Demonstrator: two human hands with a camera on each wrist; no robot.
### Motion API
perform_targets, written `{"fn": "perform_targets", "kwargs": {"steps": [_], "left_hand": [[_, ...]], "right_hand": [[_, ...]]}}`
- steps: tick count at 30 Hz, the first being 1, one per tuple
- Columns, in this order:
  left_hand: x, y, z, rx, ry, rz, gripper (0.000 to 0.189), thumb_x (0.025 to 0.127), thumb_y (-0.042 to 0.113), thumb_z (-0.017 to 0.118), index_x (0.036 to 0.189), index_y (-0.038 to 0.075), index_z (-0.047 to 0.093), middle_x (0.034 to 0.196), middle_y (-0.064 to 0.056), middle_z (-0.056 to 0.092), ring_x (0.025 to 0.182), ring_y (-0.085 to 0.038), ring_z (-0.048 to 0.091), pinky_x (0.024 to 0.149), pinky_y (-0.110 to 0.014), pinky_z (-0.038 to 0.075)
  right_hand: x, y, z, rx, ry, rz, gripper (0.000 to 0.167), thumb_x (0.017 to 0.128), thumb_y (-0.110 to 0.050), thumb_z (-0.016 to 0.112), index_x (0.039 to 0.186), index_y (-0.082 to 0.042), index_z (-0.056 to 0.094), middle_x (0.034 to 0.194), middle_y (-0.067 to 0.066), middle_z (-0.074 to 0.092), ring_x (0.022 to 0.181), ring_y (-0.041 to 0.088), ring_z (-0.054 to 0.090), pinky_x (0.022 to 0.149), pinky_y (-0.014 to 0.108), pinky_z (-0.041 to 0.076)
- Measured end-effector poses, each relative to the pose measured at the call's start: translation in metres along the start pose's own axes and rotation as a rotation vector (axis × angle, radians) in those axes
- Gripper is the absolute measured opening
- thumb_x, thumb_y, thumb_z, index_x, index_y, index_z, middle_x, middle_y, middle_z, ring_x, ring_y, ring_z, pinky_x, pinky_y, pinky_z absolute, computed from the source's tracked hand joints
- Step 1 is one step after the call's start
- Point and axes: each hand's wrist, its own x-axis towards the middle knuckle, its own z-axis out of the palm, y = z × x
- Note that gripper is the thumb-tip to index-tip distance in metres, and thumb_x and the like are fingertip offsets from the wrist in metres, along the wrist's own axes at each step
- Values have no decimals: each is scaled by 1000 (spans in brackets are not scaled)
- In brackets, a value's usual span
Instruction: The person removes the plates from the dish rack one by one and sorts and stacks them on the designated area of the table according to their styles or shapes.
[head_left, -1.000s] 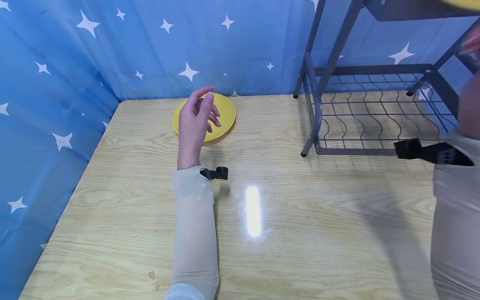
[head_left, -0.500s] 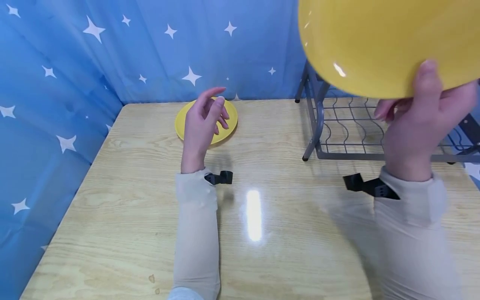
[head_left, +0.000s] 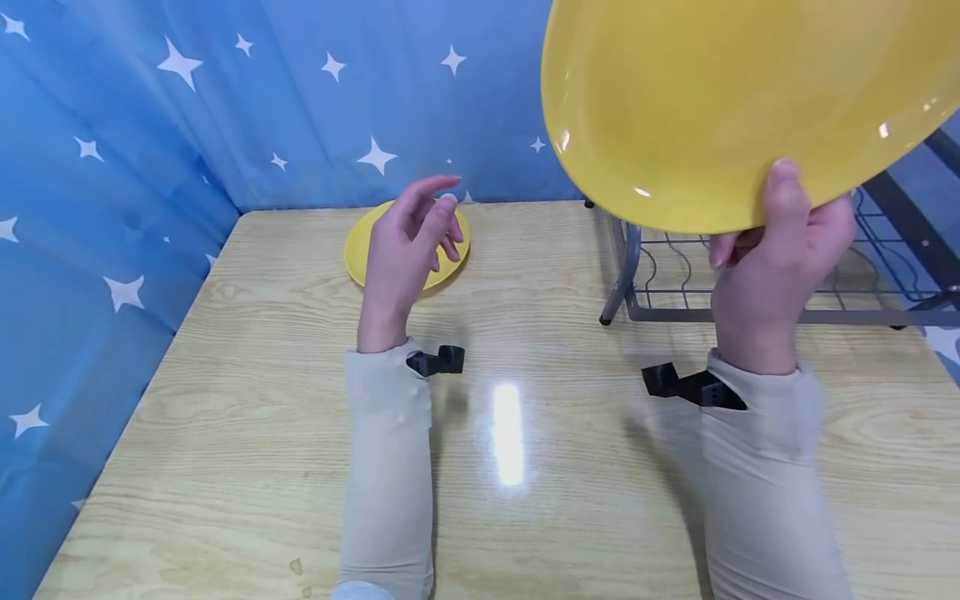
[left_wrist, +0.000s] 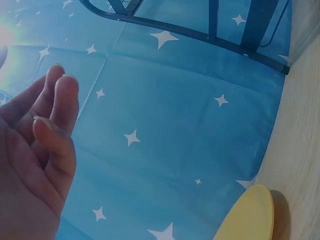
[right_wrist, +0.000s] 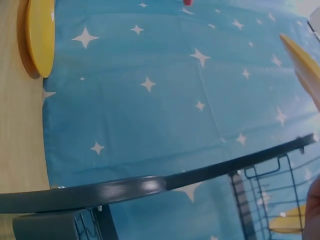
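Observation:
My right hand (head_left: 768, 283) holds a large yellow plate (head_left: 720, 108) by its near rim, thumb on its face and fingers beneath. The plate is raised in front of the rack and hides much of it; part also shows at the right edge of the right wrist view. A second yellow plate (head_left: 362, 248) lies at the back of the table. My left hand (head_left: 405, 246) hovers over that plate with loosely bent fingers and nothing in them. In the left wrist view, the left hand (left_wrist: 40, 155) is well apart from the table plate (left_wrist: 250, 215).
A grey metal rack (head_left: 628, 275) with wire shelves stands at the back right of the wooden table (head_left: 247, 400). Through its wires another yellow thing (right_wrist: 286, 222) shows in the right wrist view. A blue star-patterned curtain (head_left: 315, 117) hangs behind.
My right hand has come in from the rack's upper right, moving left and down in view with the large yellow plate. My left hand stays over the table plate, shifting slightly right.

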Motion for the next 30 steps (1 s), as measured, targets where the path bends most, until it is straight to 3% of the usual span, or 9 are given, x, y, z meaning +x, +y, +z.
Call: {"fn": "perform_targets", "kwargs": {"steps": [9, 16, 23, 30], "left_hand": [[0, 3, 9, -14, -59, 28, 32, 91, 23, 49, 117, 7, 54, 71, -13, 56, 55, -29, 54, 43, -30, 39], [6, -4, 9, -24, -64, 30, 31, 90, 29, 50, 117, 15, 55, 71, -10, 57, 54, -26, 55, 42, -31, 40], [1, 16, 18, -30, -93, -19, 25, 89, 24, 53, 108, 8, 56, 72, -15, 55, 54, -29, 53, 43, -29, 40], [1, 18, 24, -3, -75, -32, 21, 89, 26, 54, 99, 7, 54, 72, -12, 57, 53, -28, 52, 44, -31, 41]], "right_hand": [[-9, 9, -8, -122, -113, 68, 20, 88, -9, 52, 87, 11, 52, 59, 18, 50, 31, 17, 29, 30, 22, 22], [-10, 15, -3, -166, -218, 99, 22, 88, -12, 53, 80, 9, 52, 55, 15, 48, 32, 17, 31, 31, 22, 21], [-12, 17, -3, -239, -293, 111, 20, 89, -12, 52, 82, 6, 54, 53, 13, 46, 32, 16, 31, 32, 22, 23], [-12, 19, -4, -311, -376, 119, 19, 90, -14, 50, 87, 4, 56, 55, 13, 46, 33, 17, 33, 33, 22, 27]]}}
